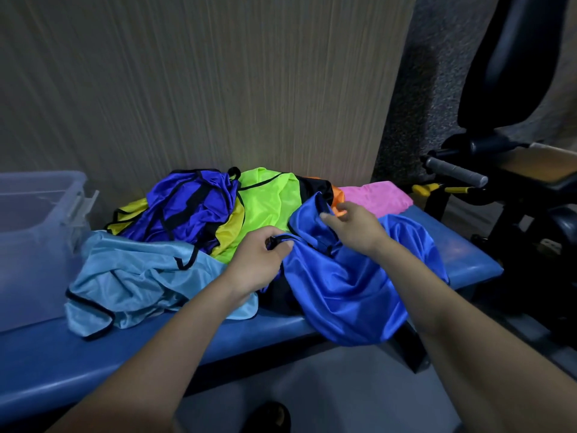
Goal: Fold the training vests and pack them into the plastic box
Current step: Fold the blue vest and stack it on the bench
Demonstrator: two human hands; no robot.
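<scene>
Both hands are on the royal blue vest, which is bunched up and draped over the front edge of the blue padded bench, right side of the pile. The left hand has its fingers curled tight around the black-trimmed edge of that vest, proper grip. The right hand is up at the vest's top edge, thumb and fingers pinching the fabric near the black trim. None of the vests look folded, it's all one heap: a light blue vest crumpled just left of the left forearm, a purple-blue vest behind it on top of a yellow vest, a neon green vest in the middle, then something orange and black mostly hidden behind the right hand, and a pink vest lying flatter at the far right end. The clear plastic box sits at the left end of the bench, near the light blue one. Black gym machine off to the right.
</scene>
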